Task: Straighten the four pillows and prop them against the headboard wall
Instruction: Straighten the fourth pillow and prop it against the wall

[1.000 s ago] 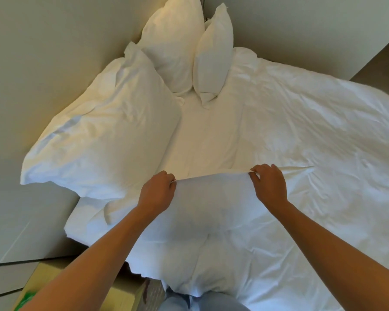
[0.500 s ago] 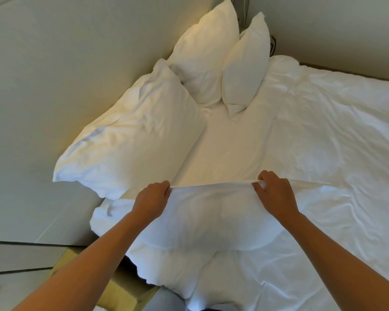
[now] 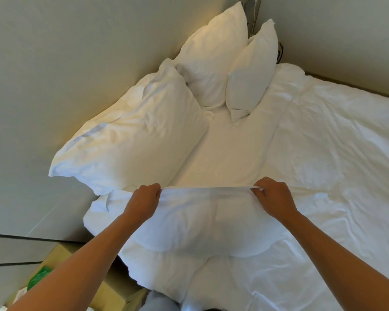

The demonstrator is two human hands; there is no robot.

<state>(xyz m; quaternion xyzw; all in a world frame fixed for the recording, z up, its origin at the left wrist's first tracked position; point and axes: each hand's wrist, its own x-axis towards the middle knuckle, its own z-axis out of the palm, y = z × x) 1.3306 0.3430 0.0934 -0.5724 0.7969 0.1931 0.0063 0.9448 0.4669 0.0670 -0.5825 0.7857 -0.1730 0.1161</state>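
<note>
pillow [image 3: 202,223] nearest the bed's foot-side edge is being held taut by its top hem, left hand [image 3: 144,199] and right hand [image 3: 274,198] both pinching it; straightening step, next likely needing lift toward headboard wall [image 3: 65,63].

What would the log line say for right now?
left hand: grips pillow edge | right hand: grips pillow edge | held pillow: stretched between hands | three pillows: near wall
</note>
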